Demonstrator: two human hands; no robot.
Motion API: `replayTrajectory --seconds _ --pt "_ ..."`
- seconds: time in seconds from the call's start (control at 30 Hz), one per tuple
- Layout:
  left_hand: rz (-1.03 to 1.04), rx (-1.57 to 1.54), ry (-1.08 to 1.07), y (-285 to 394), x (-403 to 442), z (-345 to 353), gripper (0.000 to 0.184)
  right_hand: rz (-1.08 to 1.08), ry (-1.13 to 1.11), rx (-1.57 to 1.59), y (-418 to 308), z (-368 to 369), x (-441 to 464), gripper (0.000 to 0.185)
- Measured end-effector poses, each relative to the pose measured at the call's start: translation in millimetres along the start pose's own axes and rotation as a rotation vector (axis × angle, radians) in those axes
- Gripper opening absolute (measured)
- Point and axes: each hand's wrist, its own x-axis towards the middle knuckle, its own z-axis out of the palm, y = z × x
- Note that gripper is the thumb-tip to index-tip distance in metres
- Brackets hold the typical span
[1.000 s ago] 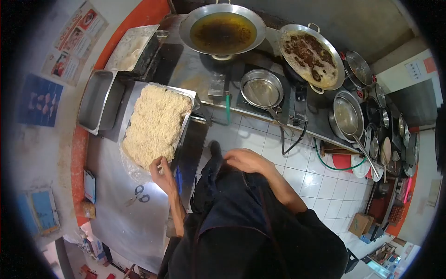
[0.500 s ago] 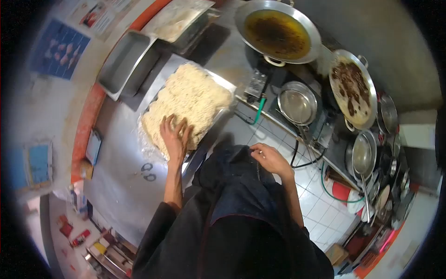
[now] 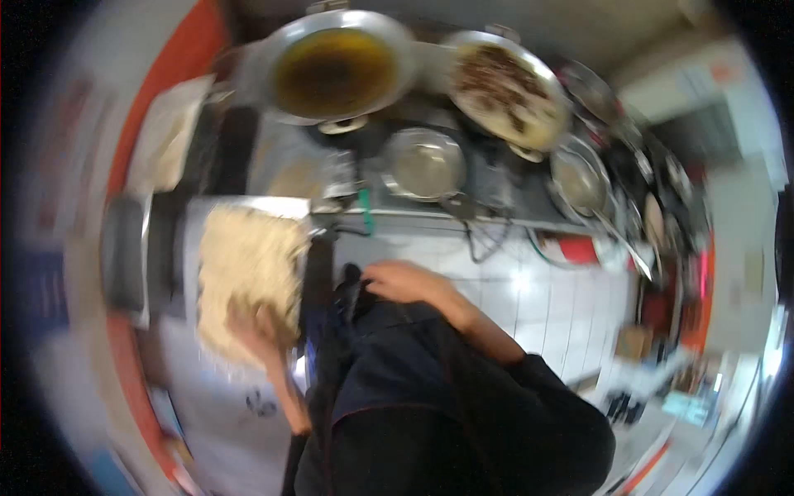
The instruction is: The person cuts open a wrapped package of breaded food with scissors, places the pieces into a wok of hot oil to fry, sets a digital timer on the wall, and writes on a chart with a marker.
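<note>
My left hand (image 3: 255, 331) lies on a thick layer of pale, crumbly coating (image 3: 248, 264) that fills a shallow metal tray (image 3: 285, 205). Its fingers look apart and seem to hold nothing, though motion blurs them. Clear plastic shows along the tray's near edge. In front of my body, my right hand (image 3: 405, 283) is closed on a fold of the dark apron (image 3: 351, 289). The fingertips there are partly hidden.
On the stove stand a wok of dark yellow oil (image 3: 335, 74), a wok with brown residue (image 3: 504, 87) and a round strainer (image 3: 423, 165). A long-handled strainer (image 3: 579, 182) lies to the right. A deep steel pan (image 3: 124, 256) sits left of the tray.
The view has swung to the right, so the tray and woks appear farther left. My left hand remains on the crumbly coating; my right hand remains at the apron.
</note>
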Motion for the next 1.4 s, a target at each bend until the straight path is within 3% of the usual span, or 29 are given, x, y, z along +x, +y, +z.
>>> replayTrajectory --seconds 0.07,0.17,0.27,0.3,0.4,0.43,0.5,0.67,0.77,0.87,0.9,1.0,1.07,1.2,1.4 --pt "-0.362 -0.661 -0.024 10 -2 10 0.052 0.002 0.020 0.016 9 6 0 0.030" --pt "-0.371 -0.645 -0.122 27 14 -3 0.048 0.100 0.069 0.032 0 -1 -13 0.030" --pt "-0.723 -1.094 -0.065 26 18 -8 0.045 0.122 0.061 0.042 4 6 -15 0.031" --pt "-0.604 -0.974 -0.101 22 18 -6 0.046 0.137 0.062 0.053 5 8 -16 0.031" --pt "-0.607 -0.946 -0.142 -4 14 7 0.043 0.173 0.068 0.072 10 15 -18 0.031" --pt "-0.356 -0.580 -0.181 -7 14 7 0.039 0.185 0.062 0.075 10 14 -19 0.031" --pt "-0.092 -0.216 -0.209 -11 18 12 0.035 0.190 0.070 0.063 10 12 -21 0.031" --pt "-0.025 -0.268 0.141 44 78 -6 0.024 0.172 0.087 0.069 14 11 -16 0.032" --pt "-0.096 -0.472 0.186 76 138 -8 0.026 0.151 0.086 0.056 10 8 -15 0.030" --pt "0.110 -0.469 0.351 104 212 -2 0.016 0.205 0.167 0.085 -3 -3 -23 0.032" --pt "0.037 -0.719 0.359 128 233 -5 0.013 0.219 0.184 0.107 -9 -6 -27 0.032" --pt "0.297 -0.666 0.493 172 302 0 0.015 0.213 0.222 0.110 0 5 -30 0.033" --pt "0.454 -0.570 0.300 186 346 12 0.022 0.235 0.206 0.129 1 7 -33 0.033" --pt "0.445 -0.379 0.258 180 387 43 0.031 0.312 0.203 0.180 1 10 -42 0.034" --pt "0.324 -0.497 0.153 146 362 25 0.031 0.358 0.210 0.190 14 14 -42 0.036"
